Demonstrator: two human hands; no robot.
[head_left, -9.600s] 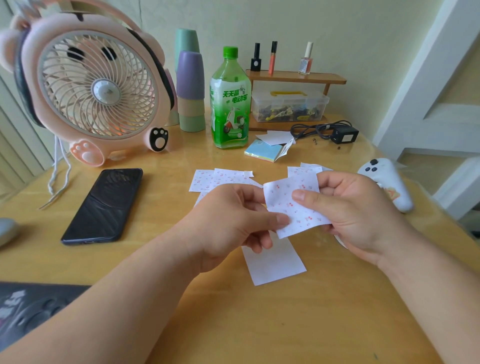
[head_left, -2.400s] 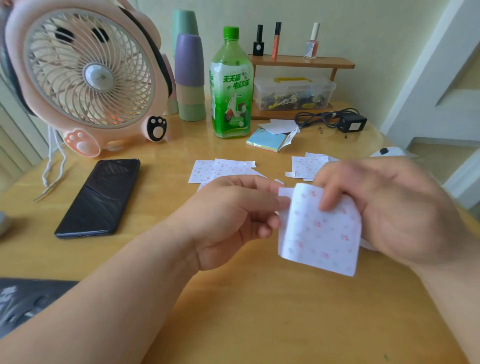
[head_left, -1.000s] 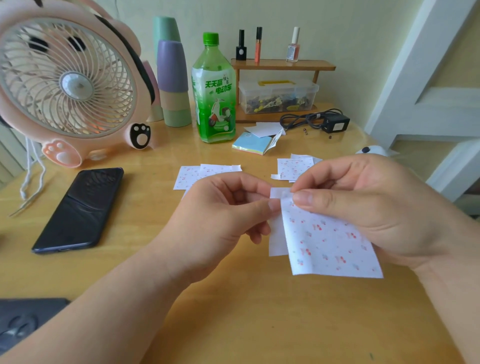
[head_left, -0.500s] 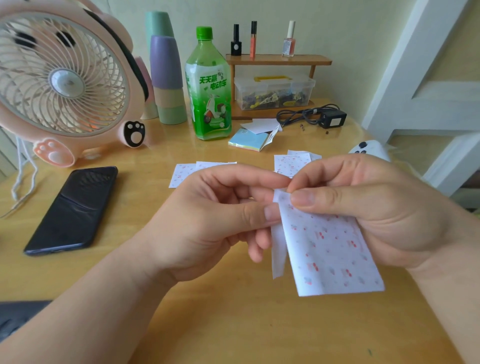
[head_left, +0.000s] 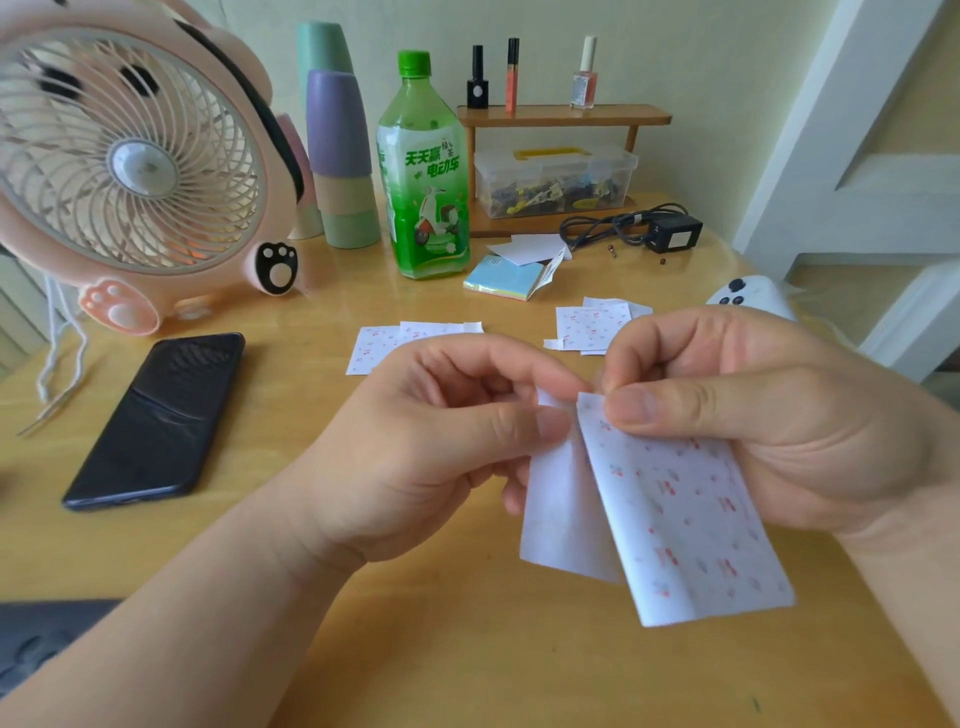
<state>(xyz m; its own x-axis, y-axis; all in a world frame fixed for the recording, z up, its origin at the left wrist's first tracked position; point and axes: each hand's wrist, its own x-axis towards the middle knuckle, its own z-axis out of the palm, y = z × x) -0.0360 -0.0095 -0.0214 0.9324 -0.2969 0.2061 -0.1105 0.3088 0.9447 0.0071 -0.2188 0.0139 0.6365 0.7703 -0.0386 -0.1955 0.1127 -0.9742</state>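
Hands are meeting at the centre of the frame: the left hand (head_left: 441, 441) is pinching the top of a plain white sheet (head_left: 561, 519), while the right hand (head_left: 769, 415) is pinching the top corner of a red-patterned paper sheet (head_left: 685, 525) (its print is blurred). Both sheets are hanging, overlapping, over the wooden table (head_left: 467, 665), lower right of centre; smaller patterned pieces (head_left: 592, 327) are lying beyond the hands.

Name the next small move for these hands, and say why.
Probably draw the hands a little apart: the left hand pinches the plain white layer, the right hand pinches the printed sheet, and the two gape at the top but overlap lower down.
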